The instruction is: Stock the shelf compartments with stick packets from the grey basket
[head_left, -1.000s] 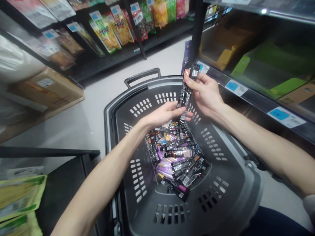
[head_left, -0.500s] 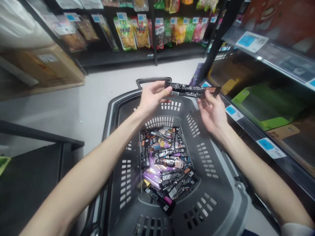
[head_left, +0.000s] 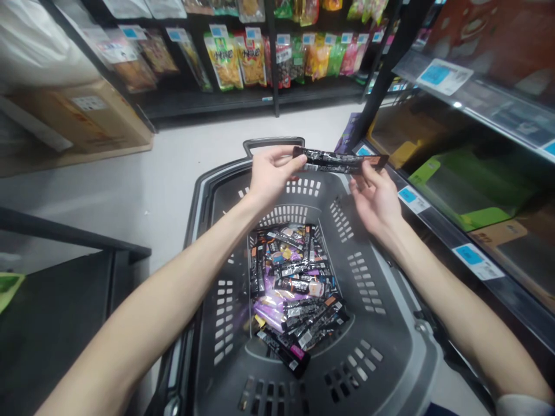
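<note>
A long, narrow black snack packet is stretched level between my two hands, above the far end of a dark grey shopping basket. My left hand pinches its left end, thumb on top. At the other end, near an orange patch on the wrapper, my right hand grips it between thumb and fingers. Down in the basket lie several similar black packets, piled loosely over shiny purple packaging. The print on the held packet is too blurred to read.
Shelving with price tags and green and yellow bins runs close along the right. Hanging snack bags fill a rack at the back. A cardboard box stands at the left, above a black stand.
Both hands keep the packet stretched in nearly the same place. The whole view has shifted very slightly.
</note>
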Demonstrator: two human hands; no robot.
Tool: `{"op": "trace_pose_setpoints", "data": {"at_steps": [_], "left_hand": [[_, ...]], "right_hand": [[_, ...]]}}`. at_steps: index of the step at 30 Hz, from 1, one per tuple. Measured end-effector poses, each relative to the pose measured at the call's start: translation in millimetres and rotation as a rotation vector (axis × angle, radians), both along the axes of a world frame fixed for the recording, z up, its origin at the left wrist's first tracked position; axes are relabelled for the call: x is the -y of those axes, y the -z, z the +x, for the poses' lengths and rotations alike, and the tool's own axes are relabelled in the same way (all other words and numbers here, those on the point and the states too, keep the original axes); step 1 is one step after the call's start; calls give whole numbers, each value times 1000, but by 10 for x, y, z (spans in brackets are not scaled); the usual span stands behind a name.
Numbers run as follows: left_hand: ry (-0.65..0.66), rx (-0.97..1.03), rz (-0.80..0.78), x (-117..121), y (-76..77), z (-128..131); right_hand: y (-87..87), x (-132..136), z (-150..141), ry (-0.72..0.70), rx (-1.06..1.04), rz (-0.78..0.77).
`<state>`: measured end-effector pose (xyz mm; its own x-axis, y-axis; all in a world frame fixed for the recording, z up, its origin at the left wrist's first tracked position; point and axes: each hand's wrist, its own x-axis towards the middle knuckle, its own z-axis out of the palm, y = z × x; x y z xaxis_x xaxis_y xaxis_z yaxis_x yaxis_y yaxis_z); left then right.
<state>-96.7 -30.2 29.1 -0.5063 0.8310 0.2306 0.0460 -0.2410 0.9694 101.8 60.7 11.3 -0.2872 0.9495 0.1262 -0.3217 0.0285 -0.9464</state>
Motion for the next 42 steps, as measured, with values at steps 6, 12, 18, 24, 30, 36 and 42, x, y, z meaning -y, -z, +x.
{"op": "trace_pose_setpoints", "data": {"at_steps": [6, 12, 18, 24, 30, 36, 42], "left_hand": [[-7, -5, -1, -21, 32, 8], [-1, -52, 43, -24, 43, -16], [139, -309, 221, 18, -20, -10], [158, -473, 196, 35, 35, -16], [144, -428, 238, 32, 31, 23], [29, -283, 351, -11, 5, 29], [-28, -39, 236, 23, -100, 6]], "right_hand": [[-3, -4, 5, -4, -20, -49], [-23, 12, -21, 6, -63, -77], [-49, 0, -39, 55, -100, -85], [-45, -20, -30, 70, -12, -2], [-18, -14, -24, 71, -27, -8], [10, 34, 14, 138, 254, 198], [-225, 311, 66, -299, 653, 558]]}}
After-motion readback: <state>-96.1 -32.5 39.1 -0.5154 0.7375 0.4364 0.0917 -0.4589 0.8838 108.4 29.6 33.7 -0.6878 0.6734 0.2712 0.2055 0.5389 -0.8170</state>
